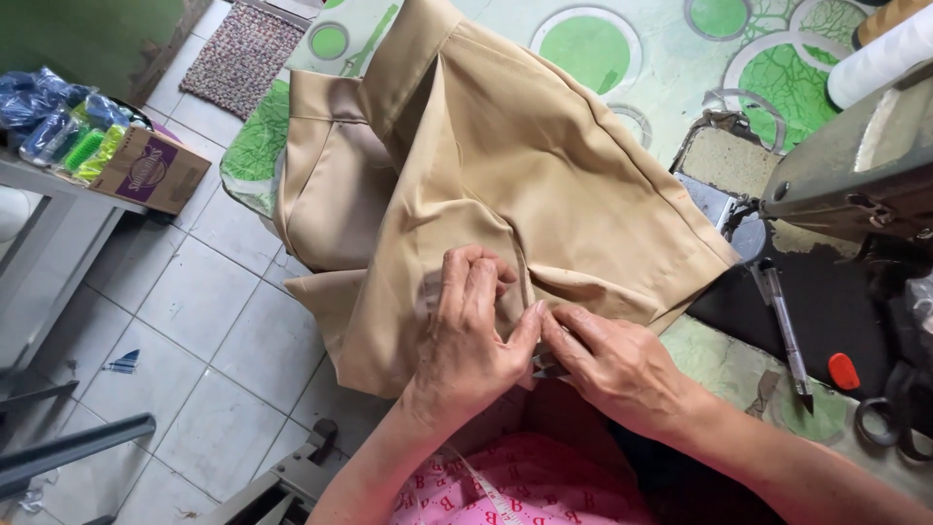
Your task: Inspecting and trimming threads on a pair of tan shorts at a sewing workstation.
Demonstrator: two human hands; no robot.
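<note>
At the far left a cardboard box [151,170] sits on a grey shelf [44,228], with blue and green plastic packets [58,122] heaped against it, out of the way of the sewing. Below it lies the pale tiled floor [209,311], and a woven mat [241,53] lies further off.

The tan garment [505,165] is spread over the table [680,58], whose cover is patterned with green circles; part of the cloth hangs off the near edge toward the floor, so only the worked seam sits close to the person. The left hand [471,335] lies flat on the cloth, fingers curled and pressing a fold down, likely to keep it from shifting. Its grip is pressed on the fabric rather than lifting it. Just beside it, touching at the fingertips, the right hand [612,365] pinches the folded edge of the garment between thumb and forefinger; something small and pale shows under those fingers, too hidden to name.

A measuring tape [481,481] trails over the pink clothing [525,486] in the lap. Further right a pen-like tool [785,326] and scissors [889,413] lie on the dark bed beneath the sewing machine [855,165], within easy reach.
</note>
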